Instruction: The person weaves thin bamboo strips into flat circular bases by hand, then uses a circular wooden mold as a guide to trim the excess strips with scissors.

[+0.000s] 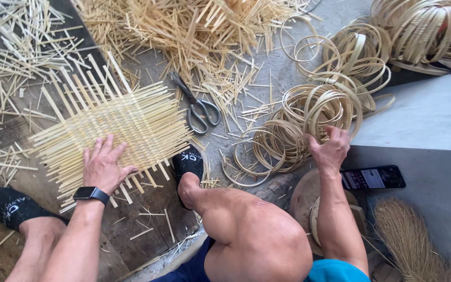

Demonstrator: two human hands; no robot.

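flat on the floor lies one half-woven mat (116,125) of pale bamboo slats, loose ends sticking out all round. left hand (103,166) presses on its near edge, fingers spread. right hand (331,149) reaches into a heap of coiled bamboo strips (309,112), fingers curled on them; their count is hard to make out. one pair of scissors (198,107) lies between, amid cut slivers.
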